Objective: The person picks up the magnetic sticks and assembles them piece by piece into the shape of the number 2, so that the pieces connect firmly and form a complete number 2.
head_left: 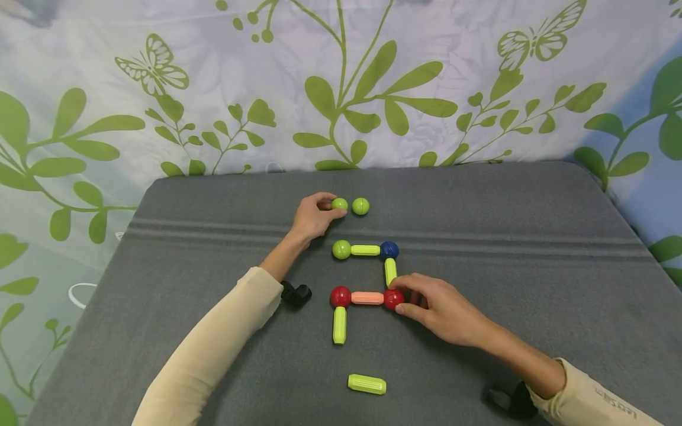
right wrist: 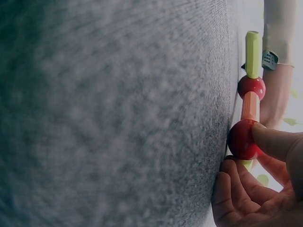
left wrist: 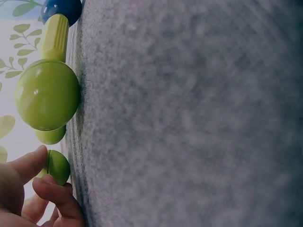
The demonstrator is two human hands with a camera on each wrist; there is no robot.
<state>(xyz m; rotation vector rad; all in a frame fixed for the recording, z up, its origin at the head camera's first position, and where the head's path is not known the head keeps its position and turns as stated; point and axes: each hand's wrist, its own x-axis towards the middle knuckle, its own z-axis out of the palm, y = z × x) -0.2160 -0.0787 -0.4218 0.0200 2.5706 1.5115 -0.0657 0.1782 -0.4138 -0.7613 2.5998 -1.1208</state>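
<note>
My left hand point(head_left: 313, 218) pinches a green ball point(head_left: 339, 205) between thumb and fingers toward the back of the table, with a second green ball point(head_left: 360, 206) just right of it. My right hand point(head_left: 442, 307) grips a red ball point(head_left: 393, 299) with thumb and fingertips. That ball sits at a corner of a linked chain: a yellow-green rod point(head_left: 391, 271) runs up to a blue ball point(head_left: 389, 249), and another rod point(head_left: 365, 250) joins it to a green end ball point(head_left: 341, 249). Leftward, an orange rod point(head_left: 367, 297) leads to another red ball point(head_left: 341, 296), with a yellow-green rod point(head_left: 339, 325) below it.
One loose yellow-green rod point(head_left: 367, 384) lies near the front of the grey cloth-covered table point(head_left: 506, 207). Black wrist devices point(head_left: 296, 294) show at both wrists. Behind the table hangs a curtain point(head_left: 213, 77) printed with green leaves and butterflies.
</note>
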